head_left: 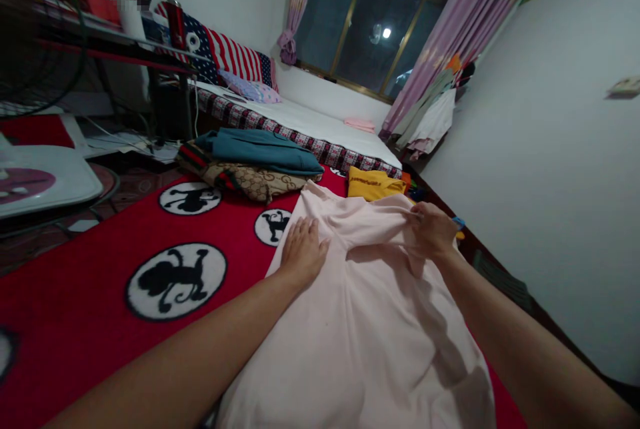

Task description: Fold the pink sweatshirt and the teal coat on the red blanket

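Hands [303, 254] touch pink cloth [320, 329]; yellow garment [373, 184] just beyond.

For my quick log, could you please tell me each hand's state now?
Left hand: open, flat on the pale pink garment.
Right hand: closed, holding the same garment.

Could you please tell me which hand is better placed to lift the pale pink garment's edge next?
Probably the right hand: it pinches a raised part of the pale pink garment, while the left hand rests flat on it.
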Available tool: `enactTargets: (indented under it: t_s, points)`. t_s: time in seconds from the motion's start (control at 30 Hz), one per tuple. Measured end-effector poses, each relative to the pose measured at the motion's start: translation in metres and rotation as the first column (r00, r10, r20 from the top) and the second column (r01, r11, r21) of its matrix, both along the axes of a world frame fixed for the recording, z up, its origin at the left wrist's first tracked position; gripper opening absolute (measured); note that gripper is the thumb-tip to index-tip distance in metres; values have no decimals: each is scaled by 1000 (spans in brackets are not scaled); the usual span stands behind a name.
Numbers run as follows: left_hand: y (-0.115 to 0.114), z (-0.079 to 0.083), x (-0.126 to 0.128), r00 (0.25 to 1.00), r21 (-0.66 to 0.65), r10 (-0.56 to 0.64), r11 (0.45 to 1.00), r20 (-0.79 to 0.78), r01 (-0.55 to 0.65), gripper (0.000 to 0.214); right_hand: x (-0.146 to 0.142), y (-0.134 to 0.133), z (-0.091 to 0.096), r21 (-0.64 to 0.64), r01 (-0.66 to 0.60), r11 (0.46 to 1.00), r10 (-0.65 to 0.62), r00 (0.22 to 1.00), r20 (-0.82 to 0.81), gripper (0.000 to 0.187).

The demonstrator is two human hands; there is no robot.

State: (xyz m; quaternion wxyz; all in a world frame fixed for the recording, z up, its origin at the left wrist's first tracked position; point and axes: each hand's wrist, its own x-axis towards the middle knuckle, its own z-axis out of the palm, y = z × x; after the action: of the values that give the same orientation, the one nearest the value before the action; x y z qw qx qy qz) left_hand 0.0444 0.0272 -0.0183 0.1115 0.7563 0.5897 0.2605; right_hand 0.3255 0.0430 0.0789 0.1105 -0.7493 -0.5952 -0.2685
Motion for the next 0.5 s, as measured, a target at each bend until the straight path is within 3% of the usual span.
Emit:
enactTargets:
  t_s: [0.1,0.2,0.33,0.5]
  points:
    - [0,0,0,1000,-7,0,1000,-9,0,58,-5,-5,-10,-123,-1,992,8,998,63,27]
    - [0,-1,1,1000,6,-5,1000,-24,5,58,-37,-13,-27,-98,-211,973,210,978,-14,28]
    - [2,-4,-2,997,2,-16,1000,-81,16,59,-92,-28,-65,-92,-499,862,458,844,-279,24]
    - [16,2,-20,984,75,-92,992,-153,104,44,-118,-34,-107,28,-529,848,490,762,-424,34]
